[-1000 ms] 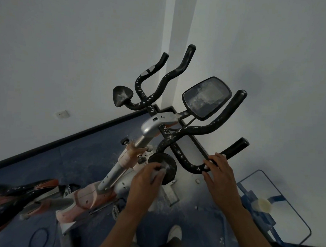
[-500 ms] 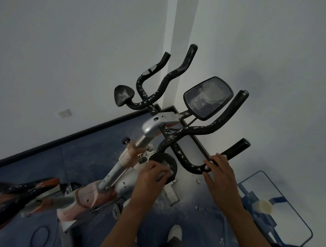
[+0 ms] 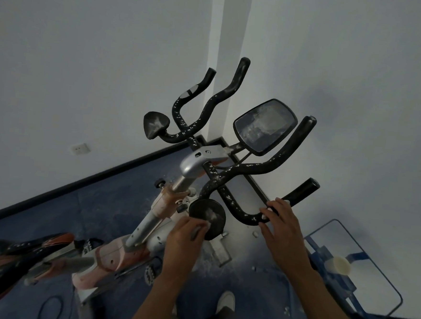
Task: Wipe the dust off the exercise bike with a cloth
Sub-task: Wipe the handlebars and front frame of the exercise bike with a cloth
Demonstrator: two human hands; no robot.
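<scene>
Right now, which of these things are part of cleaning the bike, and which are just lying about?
Part of the job:
exercise bike
its round pad
cloth, barely visible in the left hand
right hand on the handlebar

Just lying about:
blue wire frame
wall socket

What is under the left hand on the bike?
The left hand presses a small pale cloth against the round black elbow pad. Only a corner of the cloth shows; the rest is covered by the fingers.
</scene>
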